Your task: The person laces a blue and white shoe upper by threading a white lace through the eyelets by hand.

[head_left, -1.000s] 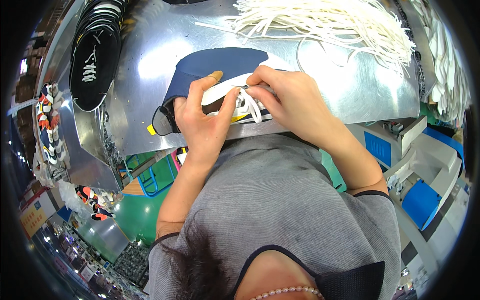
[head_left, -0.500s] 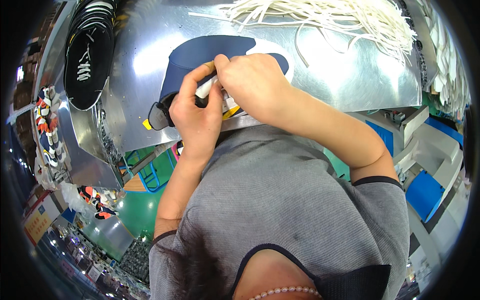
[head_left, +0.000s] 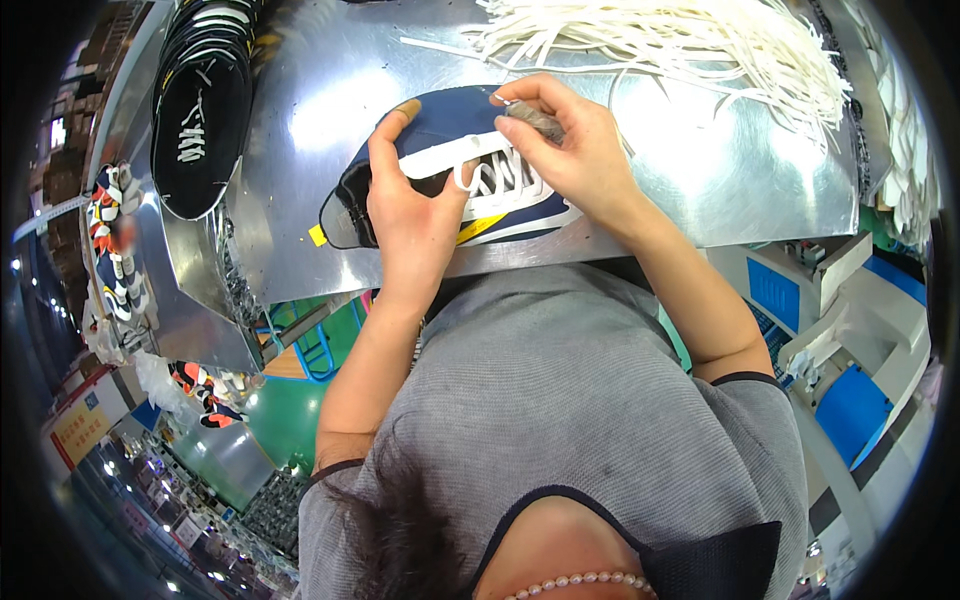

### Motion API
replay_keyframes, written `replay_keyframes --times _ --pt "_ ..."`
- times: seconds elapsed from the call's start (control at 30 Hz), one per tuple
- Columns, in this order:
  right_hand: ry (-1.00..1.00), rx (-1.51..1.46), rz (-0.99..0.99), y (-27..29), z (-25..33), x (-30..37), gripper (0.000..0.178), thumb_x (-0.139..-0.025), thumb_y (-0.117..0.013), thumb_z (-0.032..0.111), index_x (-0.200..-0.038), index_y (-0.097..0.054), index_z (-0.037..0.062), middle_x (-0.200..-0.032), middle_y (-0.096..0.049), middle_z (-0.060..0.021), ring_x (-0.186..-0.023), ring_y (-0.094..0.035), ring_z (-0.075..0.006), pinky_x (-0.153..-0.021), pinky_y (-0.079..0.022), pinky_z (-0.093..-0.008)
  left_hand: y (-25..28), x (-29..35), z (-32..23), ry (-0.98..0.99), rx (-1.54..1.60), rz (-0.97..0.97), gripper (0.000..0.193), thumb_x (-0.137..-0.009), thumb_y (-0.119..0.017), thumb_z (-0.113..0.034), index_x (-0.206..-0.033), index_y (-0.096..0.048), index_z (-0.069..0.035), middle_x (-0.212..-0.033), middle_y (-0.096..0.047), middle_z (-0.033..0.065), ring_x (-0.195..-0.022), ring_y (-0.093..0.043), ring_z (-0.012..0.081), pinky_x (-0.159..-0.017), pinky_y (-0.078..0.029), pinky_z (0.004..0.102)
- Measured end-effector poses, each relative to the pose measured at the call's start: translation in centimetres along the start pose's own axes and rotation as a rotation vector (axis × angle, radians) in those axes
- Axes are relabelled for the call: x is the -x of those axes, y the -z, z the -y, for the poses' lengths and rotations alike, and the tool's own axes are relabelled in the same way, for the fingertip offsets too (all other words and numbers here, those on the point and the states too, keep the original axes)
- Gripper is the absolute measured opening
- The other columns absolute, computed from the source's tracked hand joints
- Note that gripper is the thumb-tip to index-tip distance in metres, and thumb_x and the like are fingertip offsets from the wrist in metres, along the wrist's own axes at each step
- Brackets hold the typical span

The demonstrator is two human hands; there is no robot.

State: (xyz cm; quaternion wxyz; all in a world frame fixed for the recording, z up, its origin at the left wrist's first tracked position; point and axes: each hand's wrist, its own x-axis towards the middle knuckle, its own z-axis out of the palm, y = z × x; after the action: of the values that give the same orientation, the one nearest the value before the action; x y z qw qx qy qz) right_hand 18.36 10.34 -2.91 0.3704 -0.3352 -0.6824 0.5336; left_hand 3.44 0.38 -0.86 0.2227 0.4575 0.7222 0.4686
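A navy, white and yellow shoe upper (head_left: pixel 450 112) lies on the metal table in front of me, its dark opening toward the left. White lace (head_left: pixel 485 182) crosses its throat, with a loop standing up near the opening. My left hand (head_left: pixel 412 222) grips the upper: the thumb is at the opening, and the index finger, its tip wrapped in something yellowish-brown, presses on the navy side. My right hand (head_left: pixel 588 150) pinches a small hand tool (head_left: pixel 536 121) with a grey-brown wrapped handle and a thin tip, above the laced part. The tip's exact shape is too small to tell.
A row of nested black shoe uppers (head_left: pixel 200 140) with white laces stands at the left. A heap of white laces (head_left: pixel 670 45) covers the table's far right. Beyond the table's right end is a grey and blue machine (head_left: pixel 850 400). Colourful shoe parts (head_left: pixel 115 235) hang at the far left.
My right hand has moved right, away from my left hand, and the tool in it now shows. The upper has tilted, bringing its laces into view. The whole view has shifted slightly.
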Motion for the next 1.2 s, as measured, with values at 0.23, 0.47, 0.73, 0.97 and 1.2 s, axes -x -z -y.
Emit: replay_keyframes --times 0.23,0.47,0.73,0.97,1.2 --pt "0.015 -0.071 -0.047 -0.1 -0.2 0.0 0.02 -0.088 -0.068 0.018 -0.106 -0.069 0.0088 -0.081 -0.073 -0.0064 -0.063 -0.064 -0.0151 -0.061 -0.05 -0.0287 -0.2 -1.0 0.3 -0.041 -0.003 -0.002 0.08 -0.08 -0.078 -0.003 -0.147 -0.035 0.002 -0.125 -0.061 0.0212 -0.107 -0.065 0.0255 -0.095 -0.052 0.0345" --pt "-0.023 -0.125 -0.168 0.2 -0.5 -0.8 0.021 -0.09 -0.07 0.011 -0.111 -0.068 0.0055 -0.085 -0.07 -0.0013 -0.068 -0.059 -0.0076 -0.063 -0.047 -0.0232 2.7 -1.6 -2.2 0.324 0.503 0.345 0.073 -0.08 -0.075 0.003 -0.144 -0.04 0.001 -0.114 -0.063 0.0088 -0.088 -0.06 0.0118 -0.087 -0.051 0.0271" --pt "0.622 0.193 0.054 0.3 0.5 0.9 0.027 -0.076 -0.078 0.009 -0.102 -0.074 0.0171 -0.079 -0.073 -0.0022 -0.06 -0.067 -0.0177 -0.052 -0.05 -0.0273 2.8 -1.8 -2.4 0.418 0.466 0.397 0.064 -0.084 -0.074 -0.001 -0.141 -0.045 -0.001 -0.11 -0.066 0.0094 -0.094 -0.061 0.0128 -0.091 -0.05 0.0285" --pt "0.542 0.454 0.085 0.1 0.8 0.8 0.026 -0.071 -0.076 0.01 -0.095 -0.07 0.0178 -0.075 -0.07 0.0021 -0.063 -0.068 -0.0179 -0.052 -0.05 -0.0301 3.1 -1.8 -2.3 0.422 0.446 0.4 0.063 -0.084 -0.076 -0.004 -0.14 -0.045 -0.002 -0.104 -0.066 0.0085 -0.091 -0.06 0.0112 -0.088 -0.049 0.0281" --pt "0.656 0.504 0.015 -0.2 0.1 0.5 0.031 -0.068 -0.074 0.007 -0.098 -0.069 0.0126 -0.075 -0.069 0.0011 -0.062 -0.067 -0.0184 -0.051 -0.051 -0.0303 3.2 -2.1 -2.5 0.453 0.502 0.425 0.052 -0.094 -0.069 -0.015 -0.139 -0.047 -0.003 -0.1 -0.066 0.009 -0.084 -0.06 0.0107 -0.078 -0.05 0.0259"
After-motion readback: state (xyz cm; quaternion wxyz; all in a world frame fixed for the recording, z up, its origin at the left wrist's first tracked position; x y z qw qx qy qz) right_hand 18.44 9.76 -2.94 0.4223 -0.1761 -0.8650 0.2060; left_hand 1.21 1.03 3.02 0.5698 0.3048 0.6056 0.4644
